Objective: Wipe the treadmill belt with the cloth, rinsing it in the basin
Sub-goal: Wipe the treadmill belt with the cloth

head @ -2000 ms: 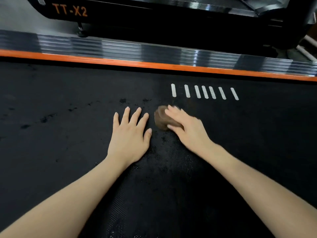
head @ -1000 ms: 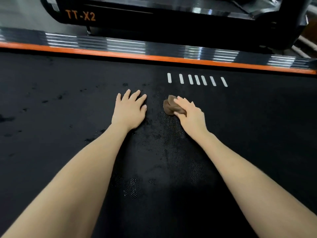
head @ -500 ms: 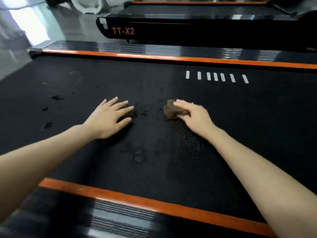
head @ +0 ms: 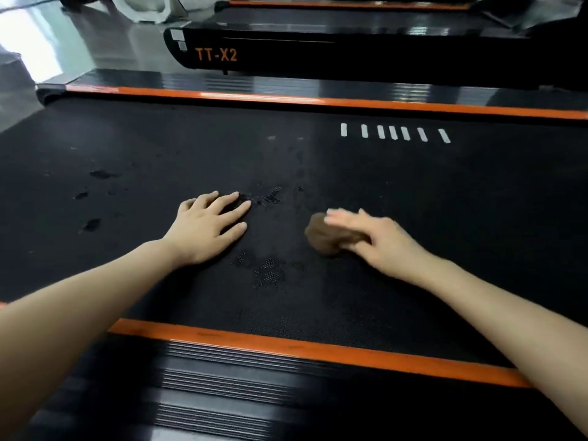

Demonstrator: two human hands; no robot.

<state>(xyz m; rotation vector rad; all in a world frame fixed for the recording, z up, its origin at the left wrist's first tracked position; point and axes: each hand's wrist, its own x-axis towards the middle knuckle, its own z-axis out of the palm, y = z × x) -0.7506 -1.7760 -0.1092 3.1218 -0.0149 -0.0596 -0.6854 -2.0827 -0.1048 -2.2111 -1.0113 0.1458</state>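
We looked across the treadmill belt (head: 413, 202), black and textured, framed by a near orange strip (head: 318, 348) and a far orange strip (head: 286, 100) with ribbed black side rails beyond each. A row of white dashes (head: 393, 132) sat toward the far edge, right of centre. Dark blotches (head: 92, 224) dotted the belt on the left, and a speckled damp patch (head: 270, 275) lay on the near side, between the two hands. Behind it all stood a second treadmill (head: 350, 58) lettered TT-X2, on a glossy grey floor (head: 95, 43).

And the hands! The left hand (head: 206, 230) lay flat on the belt, palm down, fingers spread and straight, gripping nothing. The right hand (head: 381, 243) was on the cloth (head: 327, 237), a bunched brown wad resting on the belt about mid-width, well apart from the left hand. Its fingers draped over the top of the wad and its thumb sat against the near side, so we called it a grasp, though the fingertips were blurred.
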